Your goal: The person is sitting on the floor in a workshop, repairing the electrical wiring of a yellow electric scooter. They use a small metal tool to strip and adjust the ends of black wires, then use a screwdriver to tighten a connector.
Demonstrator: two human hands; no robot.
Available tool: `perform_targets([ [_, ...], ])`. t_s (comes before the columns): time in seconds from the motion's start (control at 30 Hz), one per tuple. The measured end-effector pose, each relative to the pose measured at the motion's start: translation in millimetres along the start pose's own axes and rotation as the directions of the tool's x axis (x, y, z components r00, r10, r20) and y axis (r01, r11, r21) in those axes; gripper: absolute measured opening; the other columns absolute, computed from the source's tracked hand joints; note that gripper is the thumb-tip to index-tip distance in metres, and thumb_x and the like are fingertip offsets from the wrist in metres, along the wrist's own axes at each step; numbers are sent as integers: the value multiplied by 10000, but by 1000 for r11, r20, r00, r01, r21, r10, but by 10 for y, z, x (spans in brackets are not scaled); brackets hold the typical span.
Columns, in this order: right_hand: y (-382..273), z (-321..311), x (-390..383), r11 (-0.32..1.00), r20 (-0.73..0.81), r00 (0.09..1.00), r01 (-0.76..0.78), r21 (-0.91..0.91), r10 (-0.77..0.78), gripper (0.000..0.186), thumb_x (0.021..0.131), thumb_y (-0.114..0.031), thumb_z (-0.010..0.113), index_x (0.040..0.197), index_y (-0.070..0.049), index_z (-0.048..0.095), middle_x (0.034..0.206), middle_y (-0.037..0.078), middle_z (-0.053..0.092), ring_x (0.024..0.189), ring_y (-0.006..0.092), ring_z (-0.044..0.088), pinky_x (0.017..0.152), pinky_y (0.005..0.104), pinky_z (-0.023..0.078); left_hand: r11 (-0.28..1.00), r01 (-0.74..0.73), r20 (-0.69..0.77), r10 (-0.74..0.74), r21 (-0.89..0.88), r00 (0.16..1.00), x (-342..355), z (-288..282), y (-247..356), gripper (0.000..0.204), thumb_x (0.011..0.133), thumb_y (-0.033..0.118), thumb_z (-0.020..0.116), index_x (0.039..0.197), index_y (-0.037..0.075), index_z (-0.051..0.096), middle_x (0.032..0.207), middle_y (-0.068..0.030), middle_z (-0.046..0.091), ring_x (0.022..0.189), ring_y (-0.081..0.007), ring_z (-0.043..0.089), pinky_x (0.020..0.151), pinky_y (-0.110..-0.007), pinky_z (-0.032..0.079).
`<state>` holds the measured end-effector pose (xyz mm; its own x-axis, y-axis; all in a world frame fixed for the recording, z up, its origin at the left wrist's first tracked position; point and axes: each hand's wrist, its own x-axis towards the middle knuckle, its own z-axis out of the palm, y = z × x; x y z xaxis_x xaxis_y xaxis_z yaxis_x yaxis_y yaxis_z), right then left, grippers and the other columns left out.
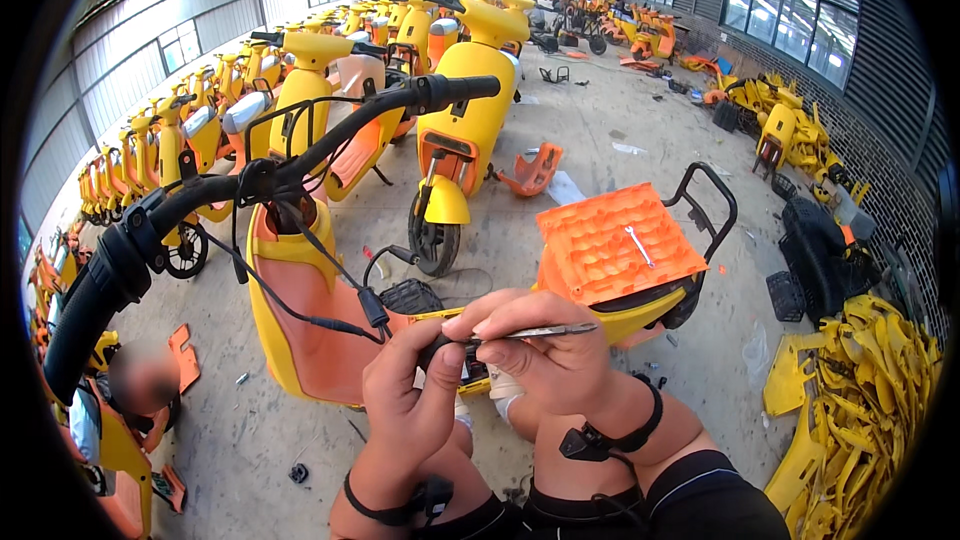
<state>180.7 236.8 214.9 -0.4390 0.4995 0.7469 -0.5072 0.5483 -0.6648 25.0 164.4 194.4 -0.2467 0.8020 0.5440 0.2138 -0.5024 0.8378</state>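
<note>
Both of my hands meet in front of a partly stripped yellow scooter [290, 325]. A thin grey metal tool [548, 331] runs between them, its narrow end pointing right; its exact kind does not show. My right hand [555, 355] pinches it between thumb and fingers. My left hand [410, 385] is closed around a small dark piece [433, 348] at the tool's left end; whether the two are joined is hidden by my fingers. Beyond my right hand, a small spanner [638, 246] lies on an orange bumpy panel [590, 270] atop the scooter's rear.
The scooter's black handlebar [330, 145] with hanging cables arches across the left. Rows of yellow scooters [470, 100] stand behind. Yellow plastic panels [850, 410] are heaped at right, near black baskets [785, 295]. Another person [145, 380] is low at the left. Small parts litter the concrete floor.
</note>
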Motion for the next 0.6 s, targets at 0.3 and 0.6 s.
perform_targets([
  [0.3, -60, 107, 21, 999, 5, 999, 35, 20, -35, 161, 922, 17, 670, 1080, 3, 640, 1124, 154, 693, 1017, 212, 680, 844, 310, 568, 998, 6, -33, -8, -68, 999, -74, -43, 4, 189, 962, 103, 663, 1085, -40, 647, 861, -64, 681, 737, -91, 592, 656, -230, 475],
  [0.6, -87, 125, 56, 999, 24, 999, 47, -20, -47, 144, 917, -50, 693, 1041, -5, 635, 1063, 196, 713, 1007, 297, 696, 872, 396, 559, 999, -48, -19, 48, -1, 999, -60, -79, 47, 195, 967, 122, 659, 1071, -44, 658, 844, -71, 683, 717, -102, 599, 648, -239, 480],
])
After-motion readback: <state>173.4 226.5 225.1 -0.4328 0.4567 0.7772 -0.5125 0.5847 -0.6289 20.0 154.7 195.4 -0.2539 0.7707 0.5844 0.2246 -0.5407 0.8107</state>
